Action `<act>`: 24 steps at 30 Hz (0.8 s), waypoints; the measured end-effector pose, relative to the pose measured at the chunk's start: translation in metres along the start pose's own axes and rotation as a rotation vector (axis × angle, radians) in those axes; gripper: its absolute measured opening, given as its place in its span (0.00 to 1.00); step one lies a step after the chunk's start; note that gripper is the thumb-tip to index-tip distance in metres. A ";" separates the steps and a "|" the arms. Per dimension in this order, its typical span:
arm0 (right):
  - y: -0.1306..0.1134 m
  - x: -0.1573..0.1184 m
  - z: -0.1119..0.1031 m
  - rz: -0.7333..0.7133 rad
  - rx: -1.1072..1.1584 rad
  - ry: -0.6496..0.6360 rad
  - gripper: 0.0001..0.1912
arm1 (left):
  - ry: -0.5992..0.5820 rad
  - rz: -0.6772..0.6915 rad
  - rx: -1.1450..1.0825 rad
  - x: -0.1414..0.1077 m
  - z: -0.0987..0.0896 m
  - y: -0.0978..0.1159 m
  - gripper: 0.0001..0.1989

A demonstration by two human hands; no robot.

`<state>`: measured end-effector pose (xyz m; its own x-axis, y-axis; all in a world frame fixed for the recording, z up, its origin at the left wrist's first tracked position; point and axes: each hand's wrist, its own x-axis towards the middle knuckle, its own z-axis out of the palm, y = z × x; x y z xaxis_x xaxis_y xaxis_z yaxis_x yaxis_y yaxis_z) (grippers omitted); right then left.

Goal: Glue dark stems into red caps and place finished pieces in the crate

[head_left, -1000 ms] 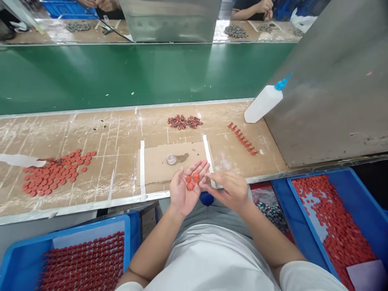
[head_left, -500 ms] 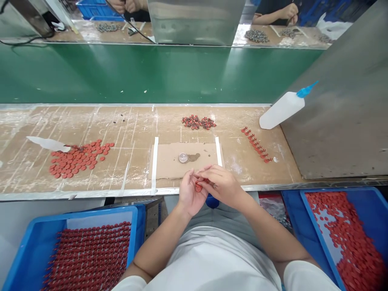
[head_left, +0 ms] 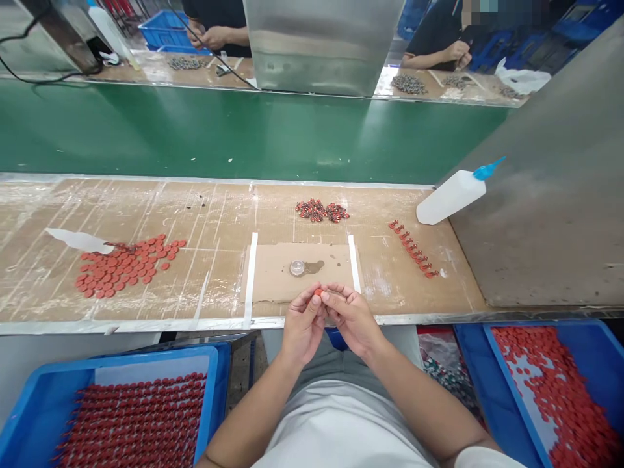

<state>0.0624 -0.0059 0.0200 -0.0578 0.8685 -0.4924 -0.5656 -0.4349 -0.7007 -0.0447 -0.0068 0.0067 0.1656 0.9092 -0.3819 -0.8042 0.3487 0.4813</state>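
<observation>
Between the fingertips of both hands is a small red disc (head_left: 318,292), partly covered by the fingers. My left hand (head_left: 303,325) pinches it from the left, and my right hand (head_left: 351,320) grips it from the right. Both hands are just over the front edge of a cardboard sheet (head_left: 273,279) taped to the bench. Beyond them on the sheet stands a small clear round dish (head_left: 296,268) beside a dark wet stain. Farther back lies a pile of small red-and-dark metal parts (head_left: 322,210).
Loose red discs (head_left: 121,266) lie at left. A row of red pieces with metal stems (head_left: 413,249) and a white blue-tipped bottle (head_left: 451,197) are at right. Blue trays of red parts flank me, one left (head_left: 212,383), one right (head_left: 517,406). Co-workers' hands (head_left: 214,38) show across the partition.
The red disc has come up from my left palm to the fingertips, now pinched by both hands. My view has tilted slightly upward.
</observation>
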 end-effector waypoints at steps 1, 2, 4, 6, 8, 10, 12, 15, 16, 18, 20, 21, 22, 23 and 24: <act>-0.004 0.004 -0.001 -0.024 -0.091 -0.006 0.18 | 0.003 0.006 -0.011 0.001 -0.001 0.002 0.12; -0.010 0.011 -0.003 -0.080 -0.197 0.005 0.18 | 0.001 0.012 -0.022 0.002 -0.002 0.005 0.12; -0.028 0.031 -0.010 -0.290 -0.443 0.082 0.18 | -0.003 0.025 -0.045 0.004 -0.004 0.013 0.13; -0.051 0.059 -0.020 -0.598 -0.718 0.236 0.17 | 0.001 0.024 -0.060 0.005 -0.006 0.020 0.13; -0.075 0.092 -0.030 -0.814 -1.083 0.311 0.17 | 0.011 0.016 -0.070 0.005 -0.009 0.026 0.12; -0.093 0.124 -0.037 -0.939 -1.375 0.303 0.16 | 0.015 0.008 -0.079 0.004 -0.014 0.028 0.11; -0.103 0.153 -0.040 -0.962 -1.530 0.302 0.16 | 0.022 0.002 -0.087 0.002 -0.018 0.029 0.10; -0.108 0.182 -0.041 -0.940 -1.606 0.292 0.15 | 0.055 0.002 -0.093 0.001 -0.026 0.028 0.10; -0.108 0.188 -0.041 -0.934 -1.613 0.270 0.15 | 0.067 0.005 -0.094 0.000 -0.028 0.028 0.10; -0.109 0.196 -0.043 -0.931 -1.611 0.214 0.13 | 0.087 0.012 -0.091 0.000 -0.031 0.029 0.10; -0.111 0.196 -0.046 -0.940 -1.593 0.167 0.12 | 0.098 0.017 -0.082 -0.001 -0.034 0.030 0.10; -0.113 0.195 -0.047 -0.941 -1.579 0.148 0.11 | 0.101 0.019 -0.076 -0.001 -0.035 0.031 0.10; -0.115 0.193 -0.049 -0.934 -1.561 0.133 0.11 | 0.103 0.021 -0.071 -0.001 -0.036 0.032 0.10; -0.117 0.190 -0.050 -0.914 -1.541 0.122 0.11 | 0.104 0.021 -0.067 -0.001 -0.036 0.033 0.10; -0.118 0.187 -0.052 -0.882 -1.518 0.115 0.11 | 0.104 0.022 -0.065 0.000 -0.036 0.033 0.10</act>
<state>0.1608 0.1959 -0.0160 -0.0934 0.9553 0.2807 0.8078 0.2375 -0.5395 -0.0921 -0.0038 -0.0059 0.0905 0.8868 -0.4532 -0.8427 0.3107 0.4396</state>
